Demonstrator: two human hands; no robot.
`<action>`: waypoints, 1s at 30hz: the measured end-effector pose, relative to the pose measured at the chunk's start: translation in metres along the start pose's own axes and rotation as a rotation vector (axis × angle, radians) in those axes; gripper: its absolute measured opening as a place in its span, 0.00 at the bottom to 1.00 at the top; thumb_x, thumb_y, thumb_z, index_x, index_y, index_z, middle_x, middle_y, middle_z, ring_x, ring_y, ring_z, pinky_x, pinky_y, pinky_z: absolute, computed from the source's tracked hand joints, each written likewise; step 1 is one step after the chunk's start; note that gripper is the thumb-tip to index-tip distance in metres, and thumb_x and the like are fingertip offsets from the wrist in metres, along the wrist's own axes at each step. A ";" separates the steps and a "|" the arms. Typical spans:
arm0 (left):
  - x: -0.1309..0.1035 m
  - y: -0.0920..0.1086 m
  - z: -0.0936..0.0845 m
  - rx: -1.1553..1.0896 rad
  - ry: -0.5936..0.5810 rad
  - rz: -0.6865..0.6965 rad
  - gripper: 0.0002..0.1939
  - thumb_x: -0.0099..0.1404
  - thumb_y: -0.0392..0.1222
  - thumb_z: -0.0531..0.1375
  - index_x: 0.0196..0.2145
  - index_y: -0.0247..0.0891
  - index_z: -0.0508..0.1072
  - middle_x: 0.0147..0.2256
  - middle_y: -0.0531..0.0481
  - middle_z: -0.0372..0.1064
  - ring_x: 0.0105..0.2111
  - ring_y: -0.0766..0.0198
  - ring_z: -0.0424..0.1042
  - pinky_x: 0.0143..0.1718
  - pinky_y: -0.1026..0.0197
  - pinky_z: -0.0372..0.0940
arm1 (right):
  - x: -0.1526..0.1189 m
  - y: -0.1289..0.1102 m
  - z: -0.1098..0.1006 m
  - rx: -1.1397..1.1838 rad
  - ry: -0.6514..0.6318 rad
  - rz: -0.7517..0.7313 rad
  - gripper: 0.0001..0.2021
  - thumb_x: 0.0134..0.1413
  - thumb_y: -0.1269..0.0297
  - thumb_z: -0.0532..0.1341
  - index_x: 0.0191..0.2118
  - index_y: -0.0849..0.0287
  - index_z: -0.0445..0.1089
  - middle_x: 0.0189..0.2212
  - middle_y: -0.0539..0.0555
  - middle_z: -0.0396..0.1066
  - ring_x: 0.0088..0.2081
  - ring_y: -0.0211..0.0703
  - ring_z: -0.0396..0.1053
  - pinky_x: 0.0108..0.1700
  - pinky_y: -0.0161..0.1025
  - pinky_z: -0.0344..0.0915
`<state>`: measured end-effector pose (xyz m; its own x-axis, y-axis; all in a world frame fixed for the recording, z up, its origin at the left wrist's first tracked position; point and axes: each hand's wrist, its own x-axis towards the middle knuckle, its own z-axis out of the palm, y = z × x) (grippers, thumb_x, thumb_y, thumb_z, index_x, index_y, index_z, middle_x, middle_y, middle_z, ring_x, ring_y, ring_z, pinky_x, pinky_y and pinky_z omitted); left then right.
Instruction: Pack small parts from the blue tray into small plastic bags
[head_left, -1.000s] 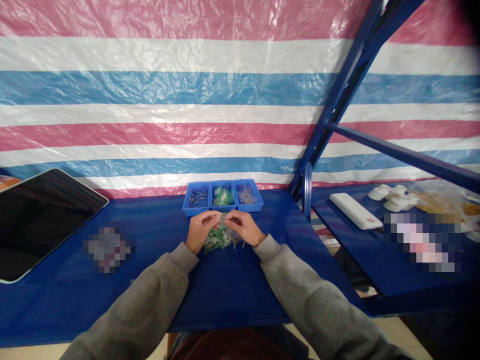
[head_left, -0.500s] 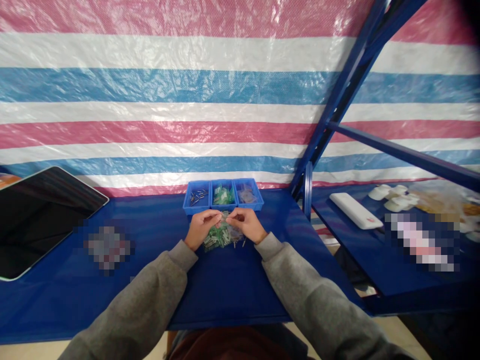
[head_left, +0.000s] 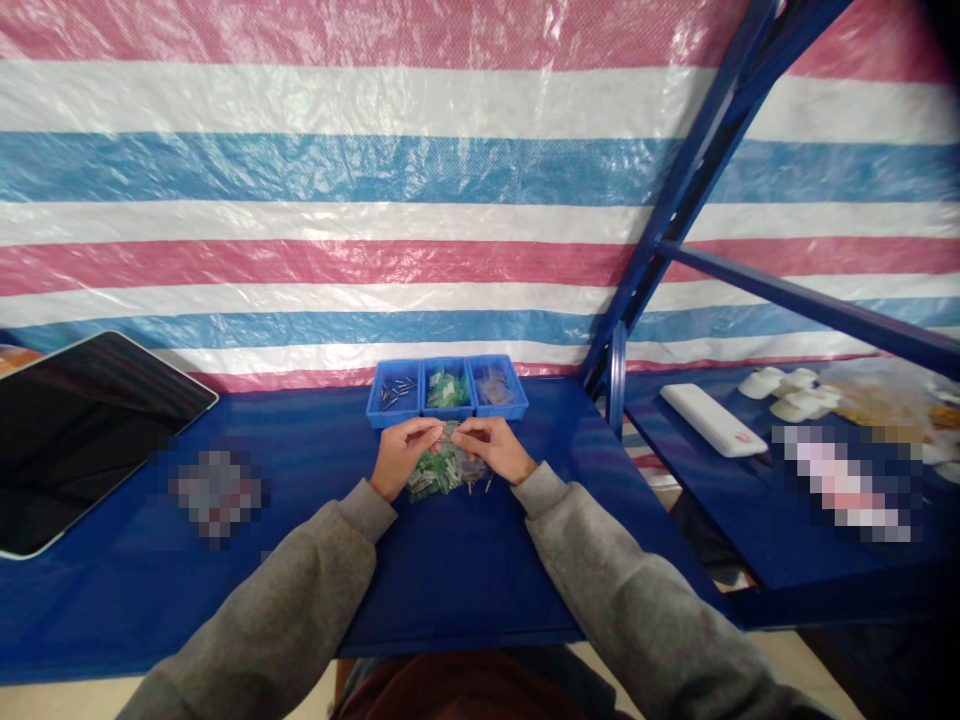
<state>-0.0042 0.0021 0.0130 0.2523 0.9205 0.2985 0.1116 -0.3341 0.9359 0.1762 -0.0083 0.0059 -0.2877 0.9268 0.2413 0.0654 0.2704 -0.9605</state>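
My left hand [head_left: 406,452] and my right hand [head_left: 496,447] meet just in front of the blue bins, fingertips pinched. Between them is what looks like a small clear plastic bag [head_left: 450,430], mostly hidden by the fingers. Under and in front of the hands lies a pile of small green plastic packets [head_left: 435,475] with silvery metal pieces showing. Clear packets [head_left: 471,468] and a few thin metal pieces [head_left: 489,484] are at its right side, near my right hand.
Behind the hands, three joined blue bins [head_left: 396,418] hold metal pins, green packets and clear packets. A dark-screened tablet [head_left: 97,440] lies left. On the right are a blue frame post [head_left: 616,380], a white power bank [head_left: 712,420] and white rolls [head_left: 799,403] on another table.
Both hands stay almost in place, fingertips still pinched together over the pile. The fingers shift only slightly around the clear plastic.
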 end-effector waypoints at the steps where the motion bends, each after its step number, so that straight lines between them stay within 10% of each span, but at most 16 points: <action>1: 0.000 0.000 0.000 0.000 0.002 0.003 0.13 0.57 0.44 0.61 0.35 0.31 0.75 0.26 0.48 0.72 0.24 0.66 0.69 0.28 0.64 0.66 | 0.000 0.001 0.000 -0.024 0.012 -0.019 0.14 0.48 0.55 0.61 0.27 0.63 0.71 0.18 0.48 0.64 0.20 0.34 0.59 0.24 0.33 0.56; 16: -0.003 0.008 0.003 -0.088 -0.260 -0.088 0.12 0.57 0.44 0.61 0.29 0.30 0.73 0.24 0.48 0.72 0.22 0.67 0.69 0.25 0.65 0.64 | 0.003 0.007 -0.006 -0.128 0.252 -0.062 0.11 0.47 0.58 0.62 0.24 0.63 0.69 0.20 0.50 0.66 0.23 0.36 0.61 0.26 0.33 0.58; 30: -0.006 0.003 0.005 -0.033 -0.135 -0.033 0.11 0.58 0.44 0.60 0.29 0.32 0.72 0.24 0.50 0.70 0.23 0.67 0.68 0.26 0.65 0.64 | 0.003 0.003 -0.003 0.030 0.179 -0.050 0.07 0.44 0.63 0.63 0.24 0.62 0.71 0.21 0.50 0.68 0.23 0.36 0.63 0.28 0.34 0.59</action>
<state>-0.0002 -0.0055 0.0136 0.3762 0.8945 0.2415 0.0909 -0.2950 0.9512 0.1788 -0.0034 0.0042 -0.1149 0.9446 0.3074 0.0260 0.3122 -0.9497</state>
